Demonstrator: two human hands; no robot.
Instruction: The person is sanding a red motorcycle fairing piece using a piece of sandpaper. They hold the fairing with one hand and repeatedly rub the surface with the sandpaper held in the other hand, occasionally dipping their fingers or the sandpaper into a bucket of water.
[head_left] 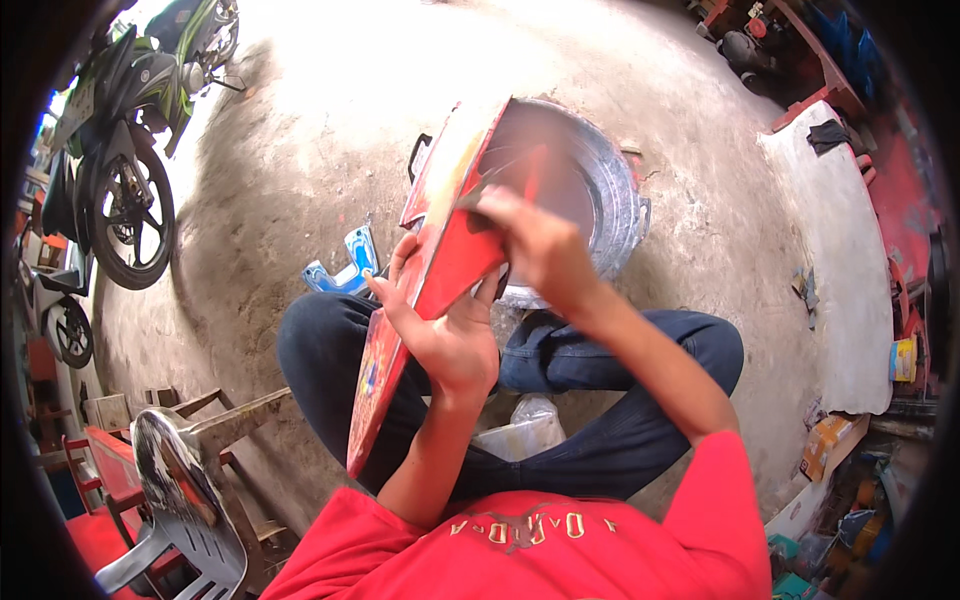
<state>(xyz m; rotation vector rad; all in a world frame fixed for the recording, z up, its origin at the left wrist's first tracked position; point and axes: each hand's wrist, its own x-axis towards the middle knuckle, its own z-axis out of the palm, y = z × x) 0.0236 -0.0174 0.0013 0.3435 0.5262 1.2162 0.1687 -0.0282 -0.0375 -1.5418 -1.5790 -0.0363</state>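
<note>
Your left hand (455, 350) is clamped around the long, tapered red panel (455, 275) with a multicoloured lower end, fingers on its left side and thumb on its right. Your right hand (545, 250), blurred, has its fingers closed over a small dark pad (478, 198) against the panel's upper right side. The panel slants from above the left rim of the round grey basin (625, 215) down over your left thigh; whether it touches either, you cannot tell from here. The basin stands on the grey concrete floor (700, 170), just past your folded legs, and a stretch of that floor separates its right rim from the long pale slab (835, 270) along the floor's right edge. Counted, you have one panel, one pad, one basin with two handles showing, one blue-and-white angular piece (345, 265) just left of the basin, one plastic-wrapped pale bundle (525, 432) between your legs, and at least two motorcycles (130, 200) along the floor's left edge.
</note>
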